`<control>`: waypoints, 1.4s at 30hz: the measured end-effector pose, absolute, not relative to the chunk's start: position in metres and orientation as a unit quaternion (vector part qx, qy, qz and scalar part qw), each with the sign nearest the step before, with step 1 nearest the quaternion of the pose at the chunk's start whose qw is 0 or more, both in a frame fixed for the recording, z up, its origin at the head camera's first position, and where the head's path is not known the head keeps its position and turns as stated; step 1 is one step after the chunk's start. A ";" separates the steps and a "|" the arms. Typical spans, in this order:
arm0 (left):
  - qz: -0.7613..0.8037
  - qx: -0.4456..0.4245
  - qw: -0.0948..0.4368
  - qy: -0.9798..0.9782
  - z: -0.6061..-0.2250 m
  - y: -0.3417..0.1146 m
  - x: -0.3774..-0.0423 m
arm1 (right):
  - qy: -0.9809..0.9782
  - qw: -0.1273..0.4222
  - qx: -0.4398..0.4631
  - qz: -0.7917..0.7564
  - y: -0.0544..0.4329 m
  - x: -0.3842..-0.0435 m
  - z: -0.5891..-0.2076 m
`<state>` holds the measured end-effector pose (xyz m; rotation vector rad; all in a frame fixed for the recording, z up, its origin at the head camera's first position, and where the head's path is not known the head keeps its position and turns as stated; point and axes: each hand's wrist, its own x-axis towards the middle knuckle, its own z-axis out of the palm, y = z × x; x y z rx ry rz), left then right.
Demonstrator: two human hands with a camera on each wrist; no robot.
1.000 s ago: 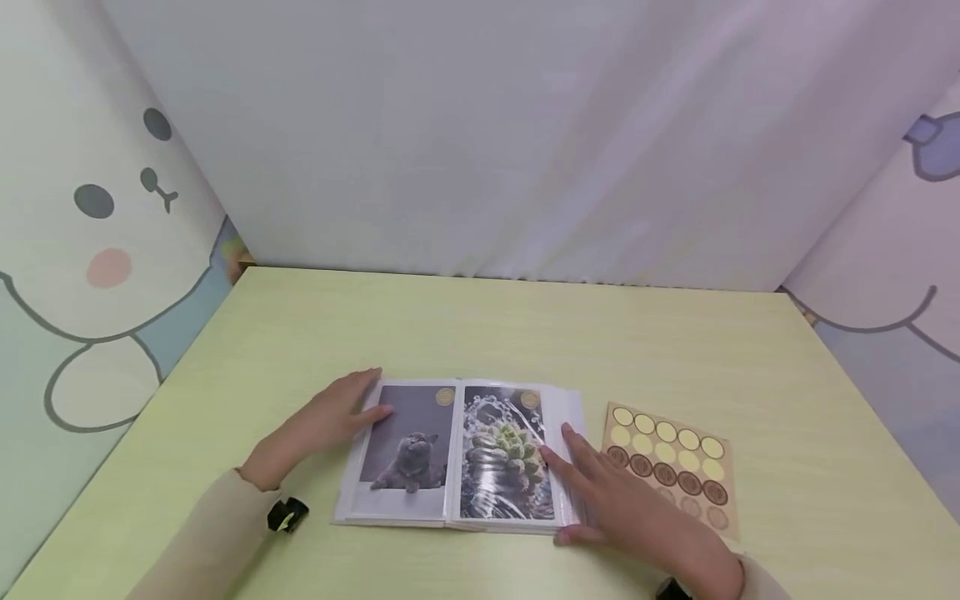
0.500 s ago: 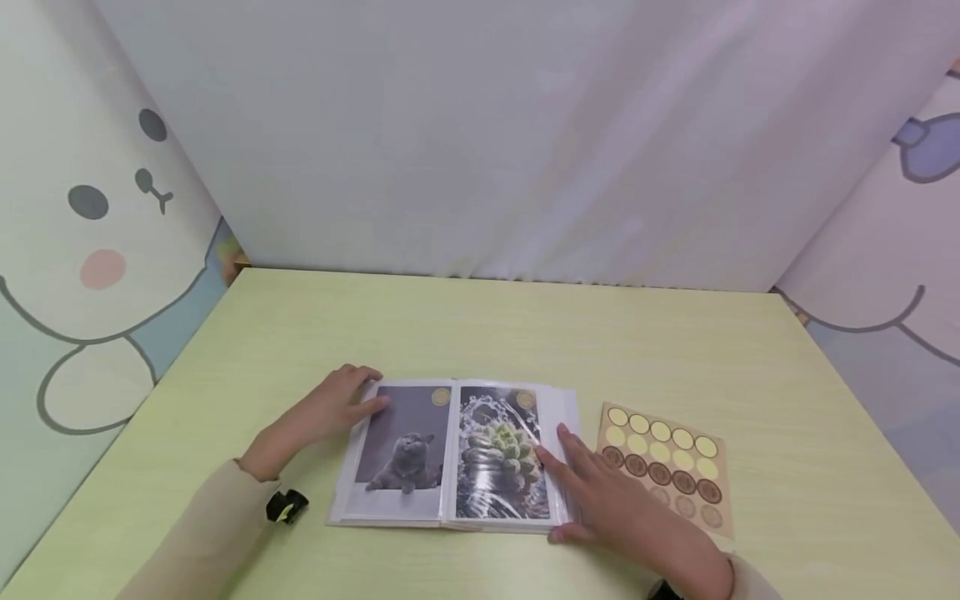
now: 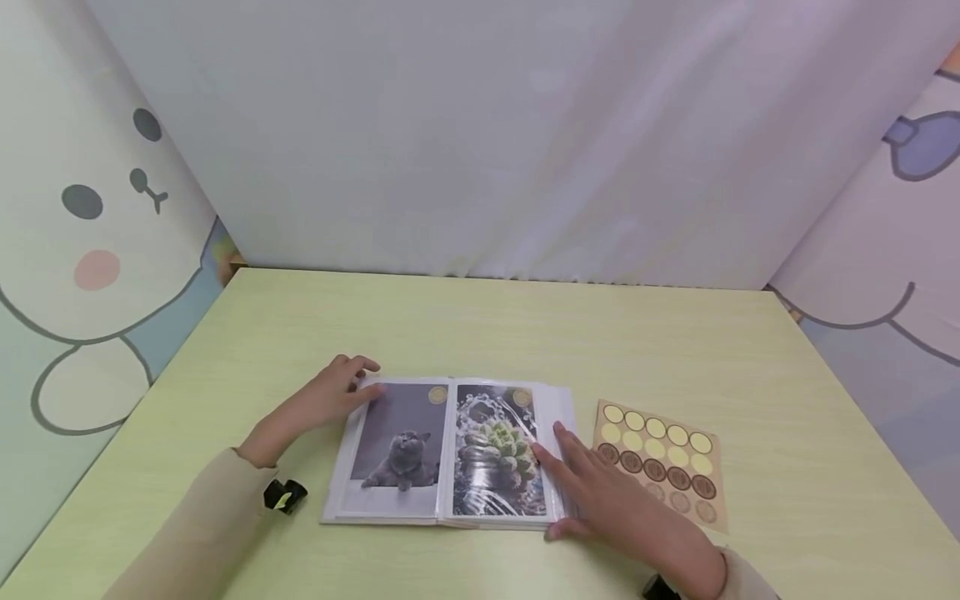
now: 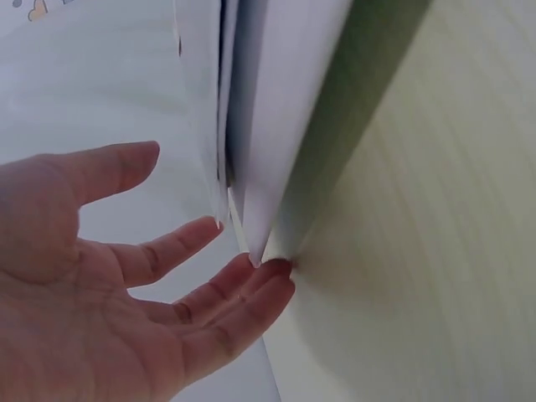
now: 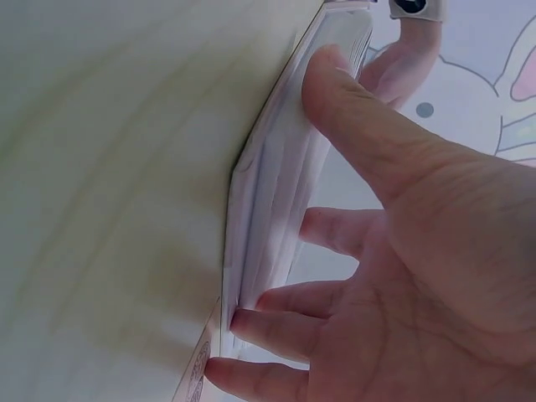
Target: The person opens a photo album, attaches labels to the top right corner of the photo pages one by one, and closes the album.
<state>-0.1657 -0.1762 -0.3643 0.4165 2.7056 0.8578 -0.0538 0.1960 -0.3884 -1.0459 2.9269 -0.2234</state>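
A photo album (image 3: pixel 558 408) lies spread on the table, a grey cat photo (image 3: pixel 405 460) on its left page and a succulent photo (image 3: pixel 498 450) on its right. Each photo bears a round gold sticker in its top right corner. My left hand (image 3: pixel 330 396) is at the album's top left corner, thumb over the page. In the left wrist view its fingertips (image 4: pixel 209 226) are right at the page and cover edges, thumb apart from the fingers. My right hand (image 3: pixel 600 492) rests with spread fingers along the right page's edge, thumb (image 5: pixel 343 92) at the lower corner.
Right of the album, partly under my right hand in this view, lies a brown sheet of round stickers (image 3: pixel 678 458) in pale yellow, dark brown and tan rows. A light wood-grain table (image 3: pixel 480 325) carries everything. White curtains (image 3: pixel 480 142) with cartoon animals stand around its back and sides.
My left hand has shifted slightly up toward the album's top left corner, its fingers a little more lifted. My right hand keeps its place on the album. The whole view has drifted slightly.
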 end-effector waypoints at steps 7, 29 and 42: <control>0.337 0.151 0.134 0.920 -0.352 -0.181 -0.165 | 0.941 0.024 -0.331 -0.068 0.197 -0.057 -0.388; 0.366 0.180 0.082 0.909 -0.299 -0.133 -0.089 | 0.942 0.097 -0.308 -0.092 0.199 -0.061 -0.379; 0.428 0.213 0.165 0.863 -0.298 -0.095 -0.059 | 0.895 0.105 -0.324 -0.287 0.195 -0.064 -0.357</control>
